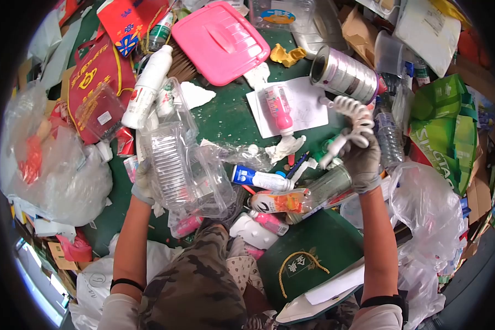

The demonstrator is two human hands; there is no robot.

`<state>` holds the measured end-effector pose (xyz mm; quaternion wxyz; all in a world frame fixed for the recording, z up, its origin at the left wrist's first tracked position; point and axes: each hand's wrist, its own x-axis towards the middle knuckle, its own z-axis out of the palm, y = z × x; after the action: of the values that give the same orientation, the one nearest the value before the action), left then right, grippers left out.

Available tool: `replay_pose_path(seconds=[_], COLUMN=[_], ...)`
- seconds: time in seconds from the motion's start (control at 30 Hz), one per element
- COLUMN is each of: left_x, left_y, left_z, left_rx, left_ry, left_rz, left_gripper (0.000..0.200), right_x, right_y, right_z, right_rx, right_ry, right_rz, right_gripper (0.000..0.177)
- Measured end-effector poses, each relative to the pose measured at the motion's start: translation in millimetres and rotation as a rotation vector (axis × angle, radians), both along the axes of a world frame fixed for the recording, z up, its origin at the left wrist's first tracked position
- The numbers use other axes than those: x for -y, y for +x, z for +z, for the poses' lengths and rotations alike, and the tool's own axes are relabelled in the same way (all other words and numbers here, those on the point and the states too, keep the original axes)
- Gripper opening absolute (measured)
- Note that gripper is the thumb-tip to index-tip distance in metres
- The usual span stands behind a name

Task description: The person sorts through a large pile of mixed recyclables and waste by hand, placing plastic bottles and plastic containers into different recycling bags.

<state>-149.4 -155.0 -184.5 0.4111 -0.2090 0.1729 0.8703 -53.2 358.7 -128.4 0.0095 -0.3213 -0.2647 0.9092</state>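
Hands (363,165) (143,180) hold clear trays (173,159) left, white coil (363,125) right

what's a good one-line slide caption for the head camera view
Head view: right hand gripping a white spiral tube, left hand at clear plastic trays, amid scattered bottles.

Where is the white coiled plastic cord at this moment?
In the head view, the white coiled plastic cord is right of centre, held in the gloved right hand, just below the silvery cylindrical metal can in the picture.
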Motion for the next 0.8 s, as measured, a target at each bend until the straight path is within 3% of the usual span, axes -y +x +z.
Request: replay_pose_path(seconds=[0.03, 0.1, 0.17, 0.23, 0.3, 0.33, 0.4, 0.43, 0.47, 0.53, 0.6, 0.63, 0.7, 0.73, 0.8], left_x=[4.4, -1.2, -6.8, -21.2, -2.4, -1.6, -22.4, -30.7, -17.1, -19.3, 0.7, 10.5, 15.3, 16.4, 10.4], left_y=[-2.6, -6.4, -10.9, -14.1, -13.7, -11.8, -8.2, -7.7, -6.1, -4.6, -2.4, -4.1, -6.6, -8.4, -7.7], left_z=[6.2, 16.2, 29.0, 46.8, 34.6, 31.4, 31.9, 40.2, 26.5, 24.6, 14.4, 8.2, 7.1, 6.2, 8.1], left_rx=[-0.007, -0.02, -0.05, -0.065, -0.078, -0.096, -0.134, -0.16, -0.127, -0.134, -0.114, -0.1, -0.077, -0.078, -0.088], left_ry=[-0.019, -0.04, -0.064, -0.019, -0.069, -0.077, -0.059, -0.053, -0.058, -0.107, -0.167, -0.196, -0.129, -0.138, -0.148], left_rz=[0.014, 0.039, 0.01, -0.031, -0.011, -0.003, -0.025, -0.048, -0.031, -0.014, 0.0, 0.011, -0.022, -0.008, -0.002], left_gripper=[0.062, 0.064, 0.064, 0.055, 0.055, 0.056, 0.057, 0.058, 0.069, 0.066, 0.063, 0.061, 0.05, 0.05, 0.05], right_x=[-0.3, 6.1, 10.2, 47.0, 94.6, 120.3, 165.5, 177.2, 188.4, 182.0, 155.1, 131.5, 95.6, 79.7, 48.3], right_y=[-11.5, -25.3, -23.2, -16.1, -4.2, -2.1, 9.0, 12.2, 20.0, -1.0, -16.9, -28.6, -43.1, -41.2, -28.9], right_z=[8.0, 30.7, 8.3, -11.3, -30.2, -26.6, -33.3, -40.7, -91.8, -87.8, -88.9, -70.4, -41.8, -24.6, 6.5], right_rx=[-0.139, -0.014, 0.067, 0.194, 0.1, 0.084, 0.061, 0.019, -0.053, -0.059, 0.114, 0.052, 0.003, -0.111, -0.246], right_ry=[0.029, 0.074, 0.479, 0.801, 0.856, 1.136, 1.619, 1.719, 1.802, 1.873, 1.99, 1.966, 1.969, 1.871, 1.466], right_rz=[-0.059, -0.349, -0.277, 0.171, 0.895, 1.23, 1.6, 1.62, 1.587, 1.66, 1.264, 0.984, 0.752, 0.793, 1.375], right_gripper=[0.037, 0.048, 0.046, 0.041, 0.04, 0.053, 0.075, 0.071, 0.062, 0.06, 0.074, 0.077, 0.075, 0.07, 0.066])
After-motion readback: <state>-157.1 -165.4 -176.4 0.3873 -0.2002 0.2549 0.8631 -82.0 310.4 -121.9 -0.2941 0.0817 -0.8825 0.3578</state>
